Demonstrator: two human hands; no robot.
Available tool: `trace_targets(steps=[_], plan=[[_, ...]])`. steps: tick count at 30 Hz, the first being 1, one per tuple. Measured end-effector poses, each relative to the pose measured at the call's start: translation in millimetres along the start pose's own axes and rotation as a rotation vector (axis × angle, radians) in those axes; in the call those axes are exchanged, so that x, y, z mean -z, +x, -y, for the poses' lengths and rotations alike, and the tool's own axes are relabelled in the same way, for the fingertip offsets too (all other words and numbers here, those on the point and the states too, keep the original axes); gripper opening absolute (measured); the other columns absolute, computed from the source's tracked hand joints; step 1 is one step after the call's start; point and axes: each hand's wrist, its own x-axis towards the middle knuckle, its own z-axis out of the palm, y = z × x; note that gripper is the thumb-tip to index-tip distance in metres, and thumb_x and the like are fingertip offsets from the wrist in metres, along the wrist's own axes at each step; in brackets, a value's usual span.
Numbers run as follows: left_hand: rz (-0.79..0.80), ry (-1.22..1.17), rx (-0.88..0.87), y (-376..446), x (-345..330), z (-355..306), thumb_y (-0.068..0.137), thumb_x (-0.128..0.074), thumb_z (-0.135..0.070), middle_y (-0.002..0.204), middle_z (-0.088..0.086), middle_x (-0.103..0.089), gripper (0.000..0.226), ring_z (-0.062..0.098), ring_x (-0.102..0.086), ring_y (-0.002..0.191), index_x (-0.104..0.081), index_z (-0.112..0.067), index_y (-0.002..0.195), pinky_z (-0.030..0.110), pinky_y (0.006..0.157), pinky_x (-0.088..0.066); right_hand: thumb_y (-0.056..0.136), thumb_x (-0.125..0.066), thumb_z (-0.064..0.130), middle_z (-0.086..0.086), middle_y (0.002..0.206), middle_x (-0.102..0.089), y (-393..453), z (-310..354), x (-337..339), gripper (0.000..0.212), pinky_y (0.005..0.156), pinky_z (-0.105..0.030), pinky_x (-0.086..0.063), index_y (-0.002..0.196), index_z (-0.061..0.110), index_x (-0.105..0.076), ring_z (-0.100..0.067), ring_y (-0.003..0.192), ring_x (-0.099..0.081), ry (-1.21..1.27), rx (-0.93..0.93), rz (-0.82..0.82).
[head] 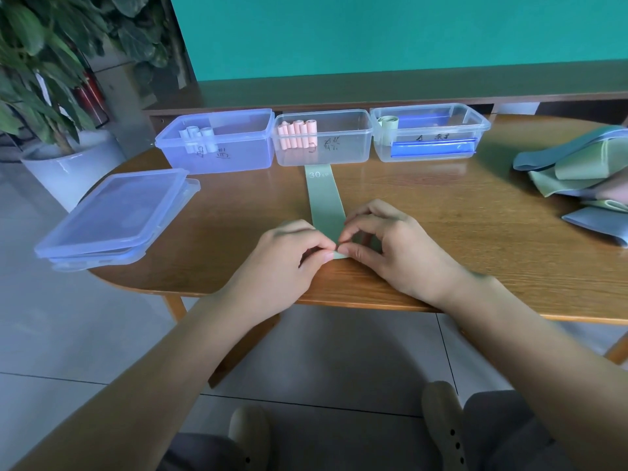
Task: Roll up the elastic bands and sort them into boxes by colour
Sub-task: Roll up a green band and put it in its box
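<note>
My green band lies flat on the surface, running straight away from my hands to the middle box. Its far end has "30" on it and touches that box. Its near end sits close to the front edge of the surface, right under my fingers.

Bare wood is open on both sides of my hands. The edge of the surface is just under my wrists.

My left hand and my right hand are close together, fingertips almost touching. Both pinch the near end of the band with thumb and fingers curled. My arms come in from below, slanting toward each other.

The band is pale green, long and smooth. I cannot tell if the end is rolled yet.

Past my hands stand three clear boxes in a row. The left box holds white rolls. The middle one holds pink rolls. The right box holds one green roll.

Off to my left lie stacked lids, hanging over the edge. Far to my right is a heap of loose bands.
</note>
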Motion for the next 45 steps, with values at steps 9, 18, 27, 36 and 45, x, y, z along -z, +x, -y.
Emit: trace_targets(steps=[9, 18, 27, 36, 45], plan=[[-0.009, 0.042, 0.029, 1.1, -1.9, 4.2, 0.095, -0.066, -0.03, 0.107, -0.011, -0.058, 0.024, 0.004, -0.055, 0.095, -0.074, -0.023, 0.117, 0.024, 0.086, -0.05, 0.091, -0.075, 0.025, 0.01, 0.109, -0.06, 2.8, -8.4, 1.4, 0.014, 0.088, -0.021, -0.046, 0.104, 0.019, -0.077, 0.006, 0.088, -0.056, -0.013, 0.03, 0.016], [-0.04, -0.001, 0.089, 3.5, 2.0, 2.6, 0.087, -0.075, -0.02, 0.086, -0.021, -0.058, 0.01, -0.005, -0.054, 0.088, -0.072, -0.023, 0.096, 0.002, 0.072, -0.037, 0.094, -0.071, 0.026, 0.007, 0.11, -0.06, 7.4, -8.4, 2.8, 0.014, 0.089, -0.013, -0.041, 0.104, 0.019, -0.079, -0.001, 0.092, -0.056, -0.071, 0.027, 0.03], [-0.019, 0.019, 0.093, 9.2, 0.5, 6.4, 0.095, -0.065, -0.024, 0.1, -0.012, -0.064, 0.014, 0.001, -0.056, 0.085, -0.075, -0.022, 0.106, 0.008, 0.078, -0.041, 0.091, -0.075, 0.021, 0.011, 0.105, -0.062, 9.4, -8.3, -1.6, 0.01, 0.08, -0.02, -0.048, 0.1, 0.024, -0.074, -0.008, 0.08, -0.062, 0.054, -0.052, -0.011], [-0.069, -0.039, 0.086, 12.4, 1.0, 8.0, 0.09, -0.073, -0.02, 0.101, -0.016, -0.062, 0.017, -0.01, -0.054, 0.086, -0.075, -0.024, 0.107, -0.001, 0.074, -0.036, 0.094, -0.071, 0.023, 0.01, 0.104, -0.061, 19.3, -16.0, -1.1, 0.014, 0.081, -0.01, -0.036, 0.107, 0.02, -0.077, 0.009, 0.084, -0.053, -0.041, -0.031, 0.022], [-0.043, -0.043, 0.103, 21.0, -4.6, 15.8, 0.086, -0.077, -0.024, 0.093, -0.019, -0.061, 0.013, 0.0, -0.056, 0.087, -0.074, -0.029, 0.098, 0.005, 0.073, -0.037, 0.094, -0.071, 0.025, 0.014, 0.105, -0.056, 17.8, -13.5, -2.7, 0.014, 0.08, -0.024, -0.048, 0.108, 0.024, -0.072, 0.001, 0.079, -0.056, -0.046, -0.038, -0.033]])
